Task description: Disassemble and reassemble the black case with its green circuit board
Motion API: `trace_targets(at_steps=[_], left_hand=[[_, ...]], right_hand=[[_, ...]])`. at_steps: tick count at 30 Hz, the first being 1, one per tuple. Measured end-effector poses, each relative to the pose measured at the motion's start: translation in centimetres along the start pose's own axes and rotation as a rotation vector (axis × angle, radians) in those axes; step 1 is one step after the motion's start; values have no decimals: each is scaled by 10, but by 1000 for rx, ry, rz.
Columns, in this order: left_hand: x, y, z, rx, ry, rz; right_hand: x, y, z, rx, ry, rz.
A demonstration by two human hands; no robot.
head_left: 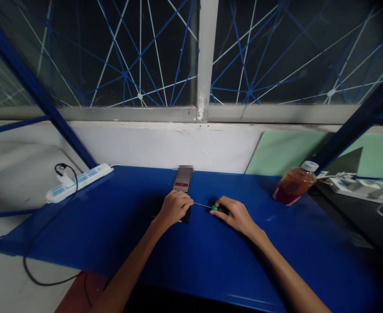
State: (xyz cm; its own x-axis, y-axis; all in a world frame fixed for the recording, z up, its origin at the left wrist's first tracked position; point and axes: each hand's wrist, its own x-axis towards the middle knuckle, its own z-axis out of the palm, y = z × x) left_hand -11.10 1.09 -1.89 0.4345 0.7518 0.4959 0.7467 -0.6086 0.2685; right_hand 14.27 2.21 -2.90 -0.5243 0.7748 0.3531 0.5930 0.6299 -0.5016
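2 hands (176, 205) (234, 214) hold 1 screwdriver (214, 208); table edges (230, 175) apart.

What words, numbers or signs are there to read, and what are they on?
None can be read.
Phone screen: any words are too small.
Bottle: too blurred.
White power strip at left: any marks too small.
Green-handled tool: no lettering I can make out.
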Motion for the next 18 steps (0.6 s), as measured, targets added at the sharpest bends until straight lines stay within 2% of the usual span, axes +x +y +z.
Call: trace_targets(at_steps=[5, 7, 10, 14, 18], left_hand=[[13, -2, 11, -20, 72, -62], [14, -1, 15, -51, 67, -70], [13, 2, 16, -89, -4, -46], [11, 5, 12, -77, -100, -9], [11, 1, 1, -93, -146, 23]], right_hand=[[-1, 13, -16, 29, 23, 101], [-2, 20, -24, 61, 17, 152], [-2, 27, -31, 94, 78, 217], [-2, 30, -29, 145, 154, 275], [-2, 31, -22, 192, 125, 327]])
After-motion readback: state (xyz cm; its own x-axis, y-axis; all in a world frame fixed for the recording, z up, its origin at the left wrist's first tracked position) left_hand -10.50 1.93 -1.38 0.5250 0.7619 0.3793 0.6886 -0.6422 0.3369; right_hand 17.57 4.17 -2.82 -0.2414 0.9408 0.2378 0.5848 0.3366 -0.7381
